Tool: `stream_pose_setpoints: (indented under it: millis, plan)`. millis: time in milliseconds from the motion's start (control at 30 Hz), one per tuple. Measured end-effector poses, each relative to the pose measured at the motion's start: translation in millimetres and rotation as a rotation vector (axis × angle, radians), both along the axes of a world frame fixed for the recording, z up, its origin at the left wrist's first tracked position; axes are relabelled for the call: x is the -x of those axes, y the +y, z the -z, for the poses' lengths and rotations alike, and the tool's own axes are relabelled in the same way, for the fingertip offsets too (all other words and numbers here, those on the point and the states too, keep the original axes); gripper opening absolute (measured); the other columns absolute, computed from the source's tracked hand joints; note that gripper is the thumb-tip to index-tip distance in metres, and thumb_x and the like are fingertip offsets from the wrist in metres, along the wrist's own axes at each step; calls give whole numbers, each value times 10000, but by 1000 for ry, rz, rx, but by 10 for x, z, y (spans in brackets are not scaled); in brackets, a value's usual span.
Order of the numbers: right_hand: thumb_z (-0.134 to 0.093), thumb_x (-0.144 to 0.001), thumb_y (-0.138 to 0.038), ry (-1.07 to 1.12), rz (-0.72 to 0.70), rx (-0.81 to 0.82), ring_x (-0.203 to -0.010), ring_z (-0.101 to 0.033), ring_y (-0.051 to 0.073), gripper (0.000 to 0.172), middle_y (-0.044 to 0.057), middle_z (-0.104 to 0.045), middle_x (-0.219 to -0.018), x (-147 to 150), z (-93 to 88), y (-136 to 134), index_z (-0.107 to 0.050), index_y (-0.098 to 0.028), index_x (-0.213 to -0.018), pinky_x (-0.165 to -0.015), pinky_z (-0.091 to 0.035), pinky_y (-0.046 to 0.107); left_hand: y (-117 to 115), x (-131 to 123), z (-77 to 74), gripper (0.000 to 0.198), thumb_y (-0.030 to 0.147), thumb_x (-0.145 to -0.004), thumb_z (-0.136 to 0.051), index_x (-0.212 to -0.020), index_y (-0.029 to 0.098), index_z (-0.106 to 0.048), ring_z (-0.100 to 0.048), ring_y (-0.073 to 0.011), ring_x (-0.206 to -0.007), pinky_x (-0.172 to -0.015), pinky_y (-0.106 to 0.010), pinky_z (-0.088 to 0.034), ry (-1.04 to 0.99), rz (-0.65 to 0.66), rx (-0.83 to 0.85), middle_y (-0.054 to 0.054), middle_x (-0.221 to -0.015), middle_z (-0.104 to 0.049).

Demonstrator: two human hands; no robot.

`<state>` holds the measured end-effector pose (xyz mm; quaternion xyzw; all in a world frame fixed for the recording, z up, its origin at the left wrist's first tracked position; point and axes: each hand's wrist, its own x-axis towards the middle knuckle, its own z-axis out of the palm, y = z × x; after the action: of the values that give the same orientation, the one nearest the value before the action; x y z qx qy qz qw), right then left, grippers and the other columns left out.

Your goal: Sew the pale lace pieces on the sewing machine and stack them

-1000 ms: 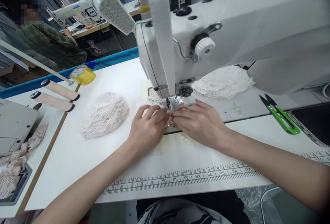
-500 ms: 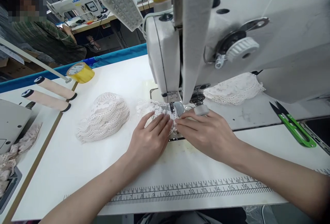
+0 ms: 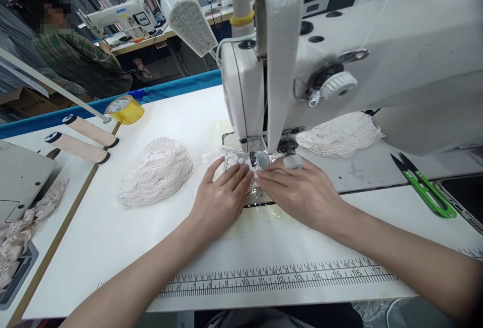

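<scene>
A strip of white lace lies under the needle area of a sewing machine. My left hand rests flat on this lace, fingers stretched forward just left of the presser foot. From the right, my right hand has its fingertips pressed together at the lace edge, in front of the foot; its thumb is hidden. The fingertips of both hands nearly meet. A bundle of lace is heaped to the left, and more lace lies beneath the machine arm.
Green thread snips lie at right beside a dark phone-like object. Yellow tape and two thread cones are at left. A printed ruler runs along the front edge. Another person sits beyond the table.
The view has shifted slightly, so the machine and table sit a little differently in frame. Both hands stay at the lace by the presser foot, with little visible movement.
</scene>
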<state>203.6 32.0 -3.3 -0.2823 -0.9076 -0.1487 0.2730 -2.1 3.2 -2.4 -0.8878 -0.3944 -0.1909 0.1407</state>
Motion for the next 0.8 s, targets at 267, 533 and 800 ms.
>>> stream_pose_setpoints:
  millis: [267, 533, 800]
  plan:
    - [-560, -851, -33, -19, 40, -9, -756, -641, 156, 250, -8, -754, -976, 4, 11, 19, -731, -203, -914, -805, -450, 329, 47, -12, 5, 296, 165, -938, -496, -1201, 153, -631, -643, -240, -1132, -1089, -535, -381, -7, -39, 13, -100, -1200, -684]
    - [-572, -868, -108, 88, -8, 47, -706, -644, 154, 191, 12, -762, -921, -5, -20, -2, -745, -176, -914, -899, -424, 375, -107, -26, -53, 241, 193, -931, -549, -1139, 143, -659, -667, -212, -1083, -1090, -470, -384, -17, 17, -11, -80, -1125, -721]
    - [-564, -880, -126, 57, 1, 46, -745, -652, 164, 186, 14, -760, -935, 0, -20, -1, -738, -177, -921, -902, -433, 387, -96, -27, -45, 229, 201, -948, -526, -1132, 142, -649, -670, -206, -1084, -1104, -495, -365, -14, 8, -12, -78, -1125, -720]
